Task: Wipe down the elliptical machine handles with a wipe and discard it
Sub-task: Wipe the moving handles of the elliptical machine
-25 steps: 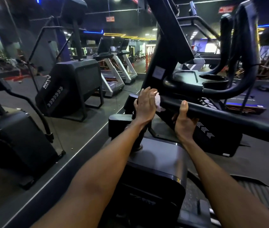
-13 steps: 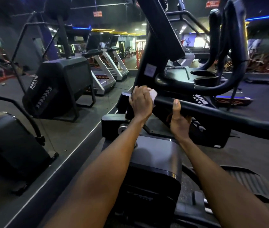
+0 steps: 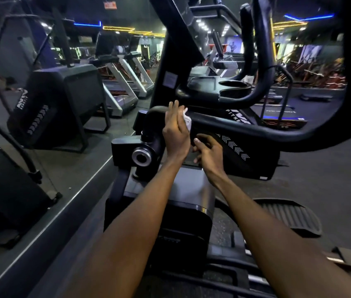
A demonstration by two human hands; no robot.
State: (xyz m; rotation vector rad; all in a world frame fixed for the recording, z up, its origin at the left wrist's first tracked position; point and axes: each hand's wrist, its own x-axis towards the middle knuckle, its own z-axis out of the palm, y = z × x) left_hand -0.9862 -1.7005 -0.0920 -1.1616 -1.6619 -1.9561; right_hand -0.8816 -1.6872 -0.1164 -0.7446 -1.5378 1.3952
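— What colour is the wipe (image 3: 188, 122)?
— White, against the black handle (image 3: 245, 130).
— And the machine's body?
— The housing (image 3: 191, 190) is dark grey, the pedal (image 3: 288, 214) black with ridged stripes. A side panel (image 3: 234, 150) carries a row of white dotted chevrons.
— The room?
— Blue light strips (image 3: 87, 24) and yellow ones (image 3: 127, 29) on a dark ceiling; grey floor (image 3: 331, 179).

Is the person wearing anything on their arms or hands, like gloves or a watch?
No. Both arms are bare from as far up as the picture shows down to the fingers: no sleeves, no gloves, no watch or bracelet on either wrist. The left hand and right hand show no rings that I can see, though some fingers are partly hidden.
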